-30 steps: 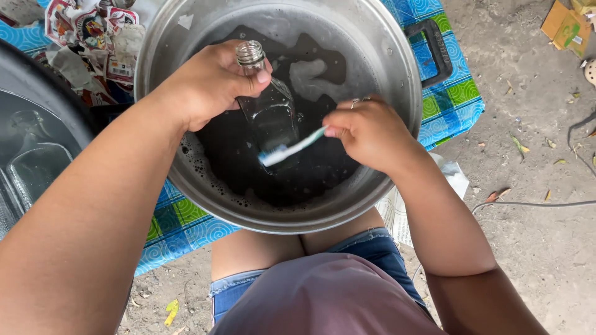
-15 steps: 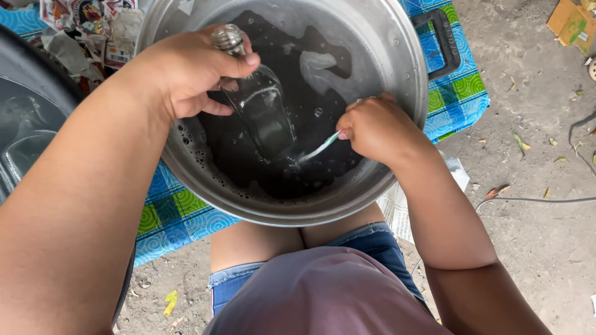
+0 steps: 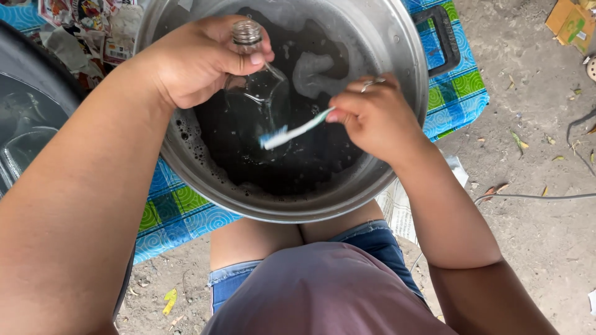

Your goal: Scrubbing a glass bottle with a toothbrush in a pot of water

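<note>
My left hand (image 3: 202, 59) grips a clear glass bottle (image 3: 257, 99) by its threaded neck, holding it above the dark soapy water in a large metal pot (image 3: 397, 49). A white and green toothbrush (image 3: 292, 131) is pinched in my right hand (image 3: 375, 118), its bristle head lying against the lower side of the bottle. Both hands hover inside the pot's rim. A ring shows on a finger of the right hand.
The pot sits on a blue and green checked cloth (image 3: 462, 93), its black handle (image 3: 444, 40) at the upper right. A dark basin with water (image 3: 28, 124) stands at the left, crumpled printed wrappers (image 3: 87, 25) behind it. Bare dirt ground, a thin cable (image 3: 540, 197) and a cardboard piece (image 3: 568, 22) lie to the right.
The bottle has been lifted out of the water and its neck turned up. The right hand rose with the toothbrush, whose head now rests on the bottle's side.
</note>
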